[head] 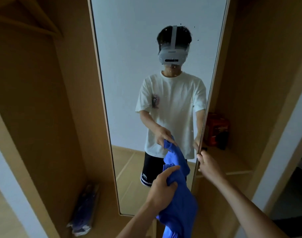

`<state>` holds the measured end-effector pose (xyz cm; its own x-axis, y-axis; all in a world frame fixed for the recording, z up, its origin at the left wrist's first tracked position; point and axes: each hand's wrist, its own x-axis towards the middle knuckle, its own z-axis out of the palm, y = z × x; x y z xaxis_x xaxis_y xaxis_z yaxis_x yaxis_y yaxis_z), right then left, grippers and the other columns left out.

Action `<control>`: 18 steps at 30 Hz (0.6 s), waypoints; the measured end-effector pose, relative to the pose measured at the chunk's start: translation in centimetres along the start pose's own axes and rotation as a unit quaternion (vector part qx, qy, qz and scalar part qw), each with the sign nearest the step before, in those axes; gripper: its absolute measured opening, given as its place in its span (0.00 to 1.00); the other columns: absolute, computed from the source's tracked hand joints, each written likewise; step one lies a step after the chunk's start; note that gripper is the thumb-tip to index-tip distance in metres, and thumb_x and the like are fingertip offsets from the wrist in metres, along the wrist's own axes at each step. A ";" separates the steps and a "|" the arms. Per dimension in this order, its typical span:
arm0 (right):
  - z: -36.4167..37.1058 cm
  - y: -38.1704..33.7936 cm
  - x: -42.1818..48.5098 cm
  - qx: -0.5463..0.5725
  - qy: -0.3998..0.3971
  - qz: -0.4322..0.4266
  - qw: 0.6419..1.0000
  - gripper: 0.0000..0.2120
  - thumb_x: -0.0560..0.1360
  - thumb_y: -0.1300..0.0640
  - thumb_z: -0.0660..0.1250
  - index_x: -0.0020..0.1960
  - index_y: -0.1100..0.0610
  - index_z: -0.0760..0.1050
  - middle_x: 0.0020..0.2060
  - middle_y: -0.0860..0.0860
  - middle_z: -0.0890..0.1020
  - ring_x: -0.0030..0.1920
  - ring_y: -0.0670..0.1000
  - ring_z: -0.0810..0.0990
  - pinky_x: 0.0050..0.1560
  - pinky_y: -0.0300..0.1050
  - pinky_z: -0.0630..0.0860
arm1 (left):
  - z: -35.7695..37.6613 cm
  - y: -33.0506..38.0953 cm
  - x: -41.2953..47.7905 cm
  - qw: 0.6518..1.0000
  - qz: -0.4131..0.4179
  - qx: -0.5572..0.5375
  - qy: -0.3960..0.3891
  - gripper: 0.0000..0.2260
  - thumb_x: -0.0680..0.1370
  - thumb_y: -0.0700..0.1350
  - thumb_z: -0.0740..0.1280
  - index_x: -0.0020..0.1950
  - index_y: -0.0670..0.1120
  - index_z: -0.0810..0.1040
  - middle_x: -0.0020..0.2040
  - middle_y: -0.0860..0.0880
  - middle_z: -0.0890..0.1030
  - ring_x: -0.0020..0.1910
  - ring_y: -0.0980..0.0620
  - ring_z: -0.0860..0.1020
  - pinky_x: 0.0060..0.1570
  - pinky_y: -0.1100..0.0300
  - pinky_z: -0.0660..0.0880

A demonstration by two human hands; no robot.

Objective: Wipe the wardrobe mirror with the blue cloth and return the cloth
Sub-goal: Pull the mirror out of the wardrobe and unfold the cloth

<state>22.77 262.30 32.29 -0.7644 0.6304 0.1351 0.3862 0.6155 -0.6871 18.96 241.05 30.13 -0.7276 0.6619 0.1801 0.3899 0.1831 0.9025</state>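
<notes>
My left hand gripped the cloth, fingers curled into a bunched fold. Its top seemed to touch the lower part of the mirror, and the rest hung down. My right hand held the mirror's right edge, fingers wrapped round it. I judged the wiping barely begun: specks showed high on the glass. Next I would need to raise the cloth there and press it flat.
</notes>
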 end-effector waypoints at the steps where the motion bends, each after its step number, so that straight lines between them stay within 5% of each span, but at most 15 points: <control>1: 0.0 0.0 0.1 0.000 0.005 0.000 1.000 0.14 0.86 0.53 0.52 0.61 0.59 0.72 0.52 0.58 0.80 0.48 0.55 0.82 0.54 0.58 0.79 | -0.1 0.0 -0.1 1.000 -0.003 -0.003 0.001 0.25 0.80 0.33 0.63 0.74 0.54 0.74 0.64 0.63 0.75 0.65 0.61 0.74 0.56 0.77 0.69; 8: 0.0 0.1 1.2 0.027 0.002 -0.016 0.999 0.15 0.86 0.56 0.53 0.62 0.62 0.74 0.50 0.56 0.80 0.50 0.55 0.81 0.49 0.49 0.77 | -0.7 0.7 -0.3 0.999 -0.006 0.001 0.037 0.25 0.80 0.33 0.63 0.73 0.54 0.75 0.66 0.56 0.78 0.65 0.57 0.77 0.62 0.63 0.76; 13: -0.6 0.6 2.3 -0.037 -0.014 -0.024 0.999 0.17 0.86 0.54 0.54 0.42 0.55 0.73 0.34 0.52 0.75 0.35 0.51 0.75 0.35 0.43 0.68 | -0.3 1.8 -0.2 0.998 -0.010 -0.002 0.060 0.25 0.80 0.33 0.63 0.72 0.55 0.76 0.67 0.55 0.79 0.66 0.57 0.77 0.64 0.60 0.76; 18: -1.8 0.6 3.0 -0.133 -0.007 -0.058 0.989 0.19 0.84 0.50 0.57 0.38 0.53 0.76 0.31 0.50 0.79 0.31 0.48 0.78 0.32 0.42 0.71 | 0.3 2.5 -0.5 0.996 -0.012 -0.021 0.089 0.25 0.80 0.33 0.64 0.71 0.57 0.77 0.66 0.60 0.79 0.65 0.60 0.76 0.63 0.62 0.77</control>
<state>21.67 265.41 33.55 -0.8175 0.5434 0.1912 0.4166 0.7869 -0.4551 20.48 241.42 32.19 -0.8261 0.5181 0.2218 0.3503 0.1637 0.9222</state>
